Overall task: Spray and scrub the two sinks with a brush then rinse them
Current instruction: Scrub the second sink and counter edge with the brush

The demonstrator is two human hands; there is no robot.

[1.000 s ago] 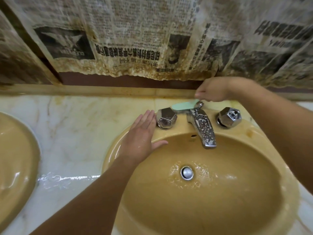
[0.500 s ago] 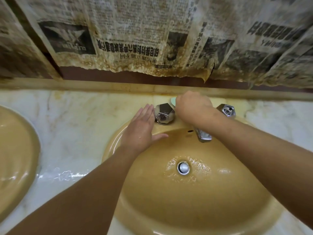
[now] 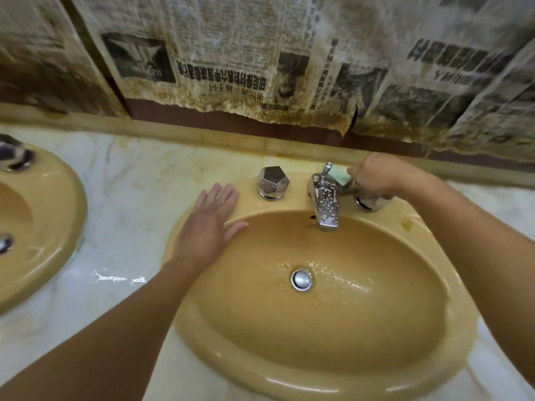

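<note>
A mustard-yellow sink (image 3: 341,322) fills the middle of the head view, wet around its chrome drain (image 3: 301,279). My right hand (image 3: 376,175) is shut on a pale green brush (image 3: 341,175), pressed behind the spotted chrome spout (image 3: 325,202) and over the right tap handle (image 3: 369,201), which it partly hides. My left hand (image 3: 210,224) lies flat, fingers apart, on the sink's left rim, just left of the faceted left tap handle (image 3: 273,182). A second yellow sink (image 3: 37,227) shows at the left edge.
Wet, veined marble counter (image 3: 130,204) runs between the two sinks. Stained, torn newspaper (image 3: 246,62) covers the wall above a low stone ledge (image 3: 202,134) behind the taps. The left sink's tap handle (image 3: 13,156) is at the far left.
My right hand has carried the brush from beside the left tap handle, across behind the spout, to the right tap handle. My left hand stays on the rim. The view has shifted right.
</note>
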